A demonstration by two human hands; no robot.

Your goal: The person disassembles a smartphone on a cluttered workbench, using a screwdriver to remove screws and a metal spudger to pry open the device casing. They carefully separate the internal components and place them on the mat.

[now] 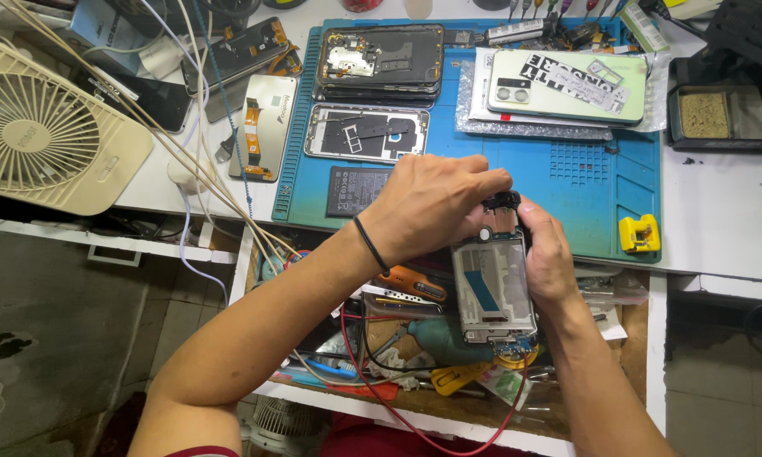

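Note:
An opened phone frame (493,292) with bare metal inside and a blue strip is held over the open drawer. My right hand (549,258) grips its right edge. My left hand (432,203), a black band on the wrist, is curled over the frame's top end, fingertips on the black camera area (501,203). A loose black battery (351,189) lies on the blue mat just left of my left hand.
A blue work mat (601,182) carries another opened phone (366,133), a stack of phones (381,52) and a pale green back cover (567,85). A beige fan (46,127) stands left. A yellow tool (638,234) sits right. The drawer (415,338) holds tools and red wire.

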